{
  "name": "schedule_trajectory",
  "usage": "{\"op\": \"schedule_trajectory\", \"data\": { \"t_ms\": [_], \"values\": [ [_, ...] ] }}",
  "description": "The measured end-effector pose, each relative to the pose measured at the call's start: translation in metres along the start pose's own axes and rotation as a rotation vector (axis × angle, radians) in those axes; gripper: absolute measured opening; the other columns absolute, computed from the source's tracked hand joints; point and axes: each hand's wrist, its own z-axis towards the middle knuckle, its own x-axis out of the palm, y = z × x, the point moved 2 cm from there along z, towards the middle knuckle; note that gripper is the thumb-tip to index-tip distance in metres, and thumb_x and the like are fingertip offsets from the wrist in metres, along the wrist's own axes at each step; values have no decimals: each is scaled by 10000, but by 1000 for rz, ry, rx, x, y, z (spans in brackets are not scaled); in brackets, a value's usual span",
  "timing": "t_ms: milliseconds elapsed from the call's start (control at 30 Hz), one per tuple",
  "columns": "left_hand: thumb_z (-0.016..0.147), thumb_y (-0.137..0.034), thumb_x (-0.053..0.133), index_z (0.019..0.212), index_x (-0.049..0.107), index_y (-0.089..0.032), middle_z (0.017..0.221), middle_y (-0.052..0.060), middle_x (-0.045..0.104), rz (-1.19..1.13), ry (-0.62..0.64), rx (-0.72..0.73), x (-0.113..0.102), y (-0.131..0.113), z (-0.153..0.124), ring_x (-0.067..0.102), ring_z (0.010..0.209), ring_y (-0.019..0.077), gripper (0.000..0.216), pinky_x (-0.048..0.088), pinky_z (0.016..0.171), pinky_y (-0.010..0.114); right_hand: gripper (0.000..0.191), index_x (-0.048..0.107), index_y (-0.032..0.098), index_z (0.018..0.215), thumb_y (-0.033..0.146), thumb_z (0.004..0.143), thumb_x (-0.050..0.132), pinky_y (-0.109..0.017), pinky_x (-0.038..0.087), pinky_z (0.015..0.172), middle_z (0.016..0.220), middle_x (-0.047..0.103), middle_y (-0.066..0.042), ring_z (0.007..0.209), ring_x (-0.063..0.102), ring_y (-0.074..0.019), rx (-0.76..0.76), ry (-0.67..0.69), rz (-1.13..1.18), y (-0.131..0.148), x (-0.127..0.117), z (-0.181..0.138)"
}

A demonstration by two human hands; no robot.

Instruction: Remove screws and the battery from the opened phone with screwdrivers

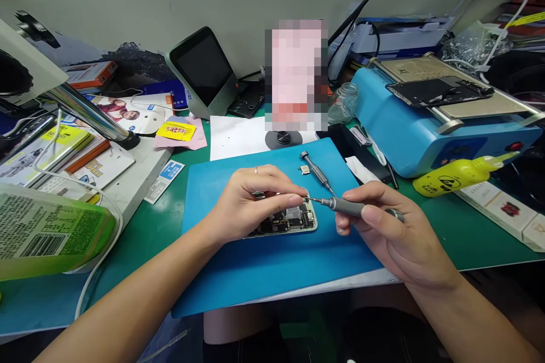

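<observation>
An opened phone point(293, 221) with its circuit board exposed lies on the blue mat point(272, 272). My left hand point(244, 201) hangs over its left part and hides it, thumb and index finger pinched together; what is between them is too small to make out. In my right hand point(392, 232) is a grey screwdriver point(347, 206), held nearly level, its thin tip pointing left at the left fingertips. Whether the tip touches anything is unclear. A second screwdriver point(315, 171) rests on the mat behind, beside a small metal piece point(305, 170).
To the right stands a blue machine point(392, 119) carrying a phone screen part point(438, 91), with a yellow bottle point(455, 176) in front. A glass jar point(344, 101) and a smart display point(204, 71) stand behind. On the left are a green-labelled package point(51, 232) and a metal stand pole point(89, 110).
</observation>
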Motion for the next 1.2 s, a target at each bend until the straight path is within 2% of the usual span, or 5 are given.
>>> {"op": "schedule_trajectory", "data": {
  "t_ms": [167, 367, 467, 633, 1200],
  "values": [
    [952, -422, 849, 925, 907, -246, 832, 61, 844, 0, 21, -6, 1, 0, 2, 756, 750, 168, 187, 620, 658, 271, 341, 795, 256, 929, 569, 829, 888, -287, 650, 594, 724, 754, -29, 635, 729, -161, 6, 3, -1, 1, 1, 0],
    [1030, -528, 730, 938, 897, -220, 895, 87, 851, 21, 35, -37, -2, 0, 2, 775, 825, 192, 362, 638, 744, 306, 351, 781, 251, 921, 573, 826, 886, -301, 639, 581, 712, 743, -28, 617, 708, -167, 10, -12, 0, 0, 1, 1],
    [1050, -460, 710, 955, 890, -209, 871, 77, 837, 60, 27, -26, -2, -1, 1, 745, 798, 172, 323, 609, 720, 286, 335, 779, 257, 925, 561, 832, 885, -294, 640, 579, 707, 743, -20, 620, 709, -165, -1, -19, 6, -1, 1, 1],
    [917, -283, 847, 894, 859, -203, 813, 29, 809, 180, -22, 37, 3, -3, -1, 569, 596, 99, 84, 482, 557, 242, 308, 790, 260, 949, 539, 849, 877, -287, 655, 593, 747, 759, -29, 659, 739, -170, -21, -38, -8, -2, 1, 1],
    [963, -161, 752, 885, 827, -176, 792, 27, 796, 186, -61, 96, 5, -2, -3, 631, 663, 103, 109, 507, 595, 220, 278, 815, 285, 959, 520, 836, 899, -251, 665, 623, 775, 786, -17, 688, 765, -157, -31, -47, -12, -4, 0, 1]
  ]
}}
